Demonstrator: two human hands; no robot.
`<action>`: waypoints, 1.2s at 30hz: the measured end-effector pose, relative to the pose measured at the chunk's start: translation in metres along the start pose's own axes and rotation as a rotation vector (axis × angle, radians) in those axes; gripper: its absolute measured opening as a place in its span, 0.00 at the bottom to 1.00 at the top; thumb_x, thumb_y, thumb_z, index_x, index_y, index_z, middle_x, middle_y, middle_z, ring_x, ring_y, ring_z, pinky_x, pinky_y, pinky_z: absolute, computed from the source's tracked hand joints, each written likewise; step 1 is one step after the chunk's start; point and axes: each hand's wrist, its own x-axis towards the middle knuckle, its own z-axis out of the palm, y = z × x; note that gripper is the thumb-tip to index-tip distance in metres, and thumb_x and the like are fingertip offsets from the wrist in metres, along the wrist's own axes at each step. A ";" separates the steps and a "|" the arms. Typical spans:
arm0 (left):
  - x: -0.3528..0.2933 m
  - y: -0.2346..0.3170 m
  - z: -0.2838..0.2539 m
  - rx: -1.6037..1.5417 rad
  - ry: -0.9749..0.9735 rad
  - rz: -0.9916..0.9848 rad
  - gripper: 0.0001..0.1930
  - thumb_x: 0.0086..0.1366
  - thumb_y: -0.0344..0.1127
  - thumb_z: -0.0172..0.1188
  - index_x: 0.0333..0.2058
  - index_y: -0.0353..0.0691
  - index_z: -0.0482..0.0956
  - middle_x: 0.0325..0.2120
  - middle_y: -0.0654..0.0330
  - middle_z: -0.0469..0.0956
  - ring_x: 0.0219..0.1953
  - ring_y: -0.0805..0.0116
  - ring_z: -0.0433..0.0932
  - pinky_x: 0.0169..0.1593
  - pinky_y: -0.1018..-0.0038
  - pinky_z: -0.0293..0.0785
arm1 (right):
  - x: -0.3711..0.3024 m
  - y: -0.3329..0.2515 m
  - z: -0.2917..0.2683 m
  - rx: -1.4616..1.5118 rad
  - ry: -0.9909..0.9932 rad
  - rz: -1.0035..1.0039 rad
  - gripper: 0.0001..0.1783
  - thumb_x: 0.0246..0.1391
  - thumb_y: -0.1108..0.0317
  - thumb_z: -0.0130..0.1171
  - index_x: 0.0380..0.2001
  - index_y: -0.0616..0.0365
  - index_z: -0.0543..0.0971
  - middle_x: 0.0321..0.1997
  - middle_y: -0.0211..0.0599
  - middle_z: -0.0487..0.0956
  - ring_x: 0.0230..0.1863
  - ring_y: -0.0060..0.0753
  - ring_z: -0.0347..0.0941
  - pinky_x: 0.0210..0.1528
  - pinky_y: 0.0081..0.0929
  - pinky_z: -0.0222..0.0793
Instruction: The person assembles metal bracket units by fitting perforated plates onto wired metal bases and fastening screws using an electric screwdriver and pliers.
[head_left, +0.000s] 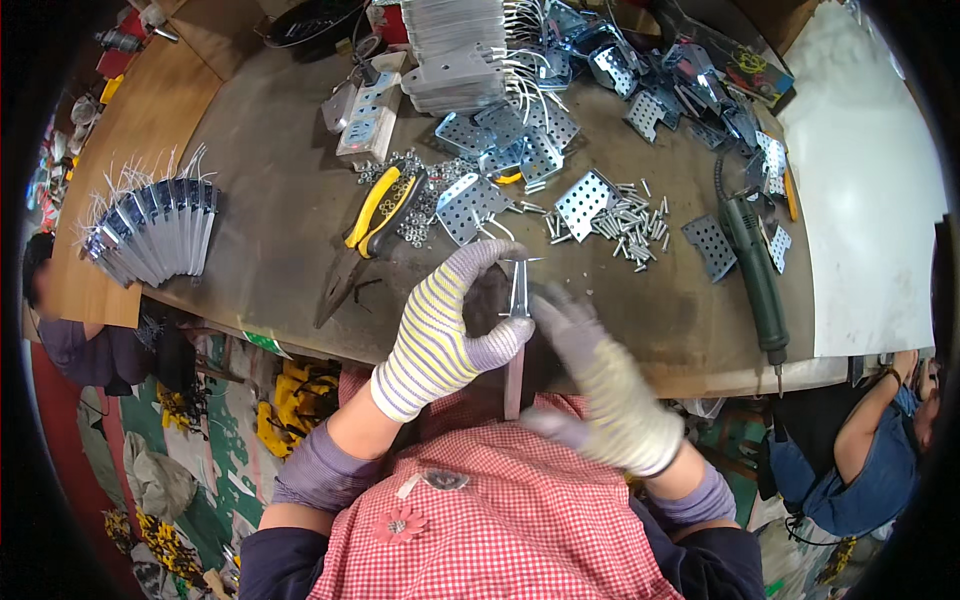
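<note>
My left hand (440, 335), in a striped glove, pinches a perforated metal bracket (519, 290) between thumb and fingers. The bracket is seen nearly edge-on, with thin pointed ends sticking out at its top. A flat narrow strip (514, 385) runs down from it toward my apron; whether the two are joined, I cannot tell. Just right of the bracket is my right hand (610, 395), also gloved and blurred by motion. Its thumb and fingers are spread apart, with nothing visible between them.
Pliers with yellow-black handles (375, 220) lie beside loose nuts (415, 215). Several screws (630, 225) and perforated brackets (585, 200) are further right, near a green electric screwdriver (752, 270). Flat plates with white wires (455, 60) are stacked behind. A fanned row of wired parts (160, 230) stands left.
</note>
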 end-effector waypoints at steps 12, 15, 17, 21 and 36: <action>-0.003 -0.006 0.002 0.113 0.037 0.161 0.31 0.48 0.33 0.69 0.53 0.35 0.70 0.46 0.53 0.77 0.45 0.62 0.77 0.51 0.69 0.73 | -0.091 0.076 -0.113 -0.648 0.523 0.811 0.36 0.48 0.62 0.65 0.60 0.59 0.68 0.53 0.54 0.73 0.51 0.54 0.71 0.56 0.45 0.64; -0.006 -0.013 0.002 0.153 0.070 0.195 0.32 0.49 0.34 0.69 0.53 0.35 0.70 0.46 0.53 0.77 0.46 0.62 0.77 0.52 0.69 0.73 | -0.082 0.059 -0.101 0.386 0.870 0.557 0.39 0.50 0.57 0.66 0.63 0.60 0.64 0.53 0.38 0.74 0.45 0.36 0.73 0.48 0.36 0.69; -0.007 -0.007 0.002 0.155 0.040 0.146 0.32 0.49 0.34 0.69 0.54 0.35 0.69 0.46 0.53 0.77 0.47 0.62 0.77 0.52 0.69 0.72 | -0.066 0.054 -0.069 0.782 0.883 0.370 0.34 0.53 0.57 0.63 0.60 0.60 0.66 0.51 0.37 0.73 0.48 0.36 0.72 0.53 0.40 0.66; -0.007 -0.013 0.001 0.099 0.038 0.047 0.33 0.49 0.34 0.69 0.55 0.36 0.69 0.48 0.53 0.76 0.48 0.63 0.76 0.54 0.70 0.71 | -0.008 0.042 -0.031 1.722 0.792 -0.121 0.22 0.57 0.57 0.59 0.52 0.54 0.72 0.39 0.29 0.72 0.42 0.28 0.70 0.53 0.45 0.65; -0.005 -0.006 0.005 0.152 0.058 0.146 0.33 0.48 0.33 0.69 0.54 0.37 0.69 0.47 0.57 0.76 0.45 0.69 0.76 0.51 0.73 0.71 | 0.010 0.038 -0.008 1.937 1.091 -0.054 0.14 0.52 0.64 0.63 0.41 0.48 0.73 0.30 0.21 0.67 0.35 0.24 0.66 0.52 0.41 0.66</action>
